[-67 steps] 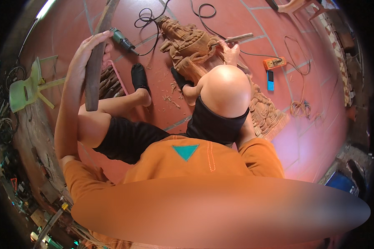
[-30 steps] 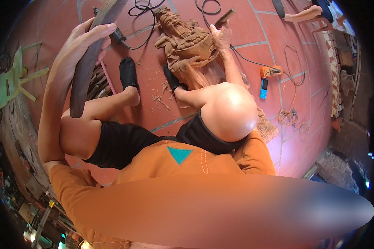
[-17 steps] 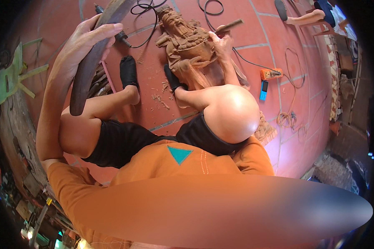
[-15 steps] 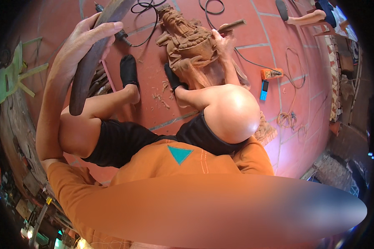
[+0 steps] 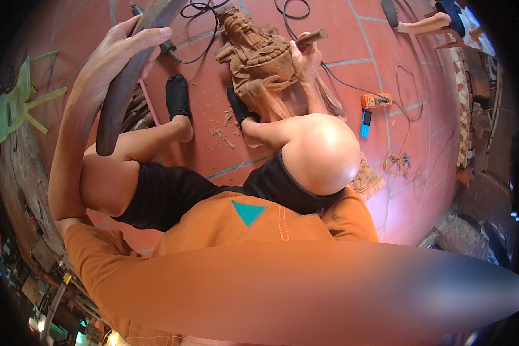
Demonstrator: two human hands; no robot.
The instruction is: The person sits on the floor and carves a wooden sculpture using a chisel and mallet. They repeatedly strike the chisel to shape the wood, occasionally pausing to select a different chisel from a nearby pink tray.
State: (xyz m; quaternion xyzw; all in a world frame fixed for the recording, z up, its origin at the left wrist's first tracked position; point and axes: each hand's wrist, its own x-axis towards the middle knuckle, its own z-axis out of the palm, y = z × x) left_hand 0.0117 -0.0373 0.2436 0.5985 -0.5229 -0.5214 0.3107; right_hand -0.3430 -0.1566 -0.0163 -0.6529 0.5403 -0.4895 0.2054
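My left hand (image 5: 121, 55) is raised at the left, its fingers wrapped round a long dark wooden bar (image 5: 114, 118) whose upper end runs past the top of the picture. Ahead of my knees lies a carved brown wooden figure (image 5: 265, 66) with a long beard and a headdress. At its right side my right hand (image 5: 307, 60) grips a short round wooden rod (image 5: 313, 37); the far end of the rod is hidden behind my fingers. Whether the rod has a blade cannot be seen.
Wood shavings (image 5: 220, 137) lie between my feet. A power tool (image 5: 167, 49) with a black cord rests at upper left. On the right are an orange socket box (image 5: 376, 101), a blue phone (image 5: 365, 123) and another carving (image 5: 368, 179). Another person's leg (image 5: 424, 26) shows at upper right.
My right hand and the wooden rod have shifted a little left, closer over the figure. The left hand keeps its grip on the dark bar, almost still.
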